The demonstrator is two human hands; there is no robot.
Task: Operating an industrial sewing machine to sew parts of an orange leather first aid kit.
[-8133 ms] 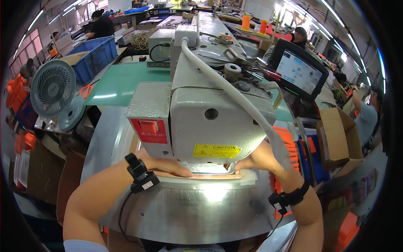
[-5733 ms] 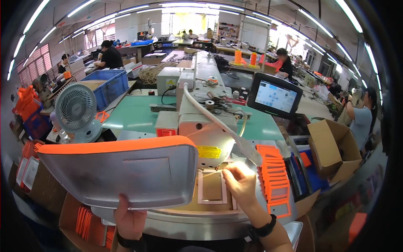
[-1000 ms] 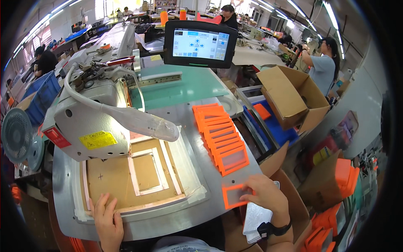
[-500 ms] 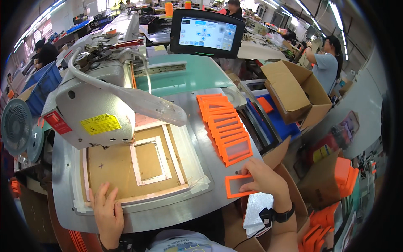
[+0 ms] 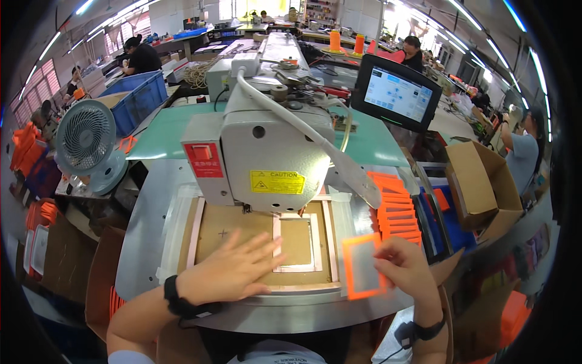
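Pinched in my right hand [image 5: 403, 270] is an orange-edged rectangular piece with a clear window [image 5: 362, 266], raised and tilted at the right edge of the work board. My left hand [image 5: 242, 264] is spread, palm down, over the tan work board [image 5: 239, 227], its fingers pointing toward the small pale rectangular frame [image 5: 277, 246] fixed on it. The head of a grey sewing machine [image 5: 273, 145] stands over the far side of the board. A row of overlapping orange-framed pieces [image 5: 397, 206] lies on the metal table just beyond my right hand.
A tilted screen [image 5: 397, 92] stands at the back right. Open cardboard boxes [image 5: 485, 185] are on the right, beside a blue tray [image 5: 448, 212]. To the left are a fan [image 5: 86, 136] and a blue crate [image 5: 139, 100]. Other people work farther off.
My right hand has lifted the orange-edged piece off the table and brought it toward the board. My left hand has moved from the board's near left edge to its middle. The view has turned left.
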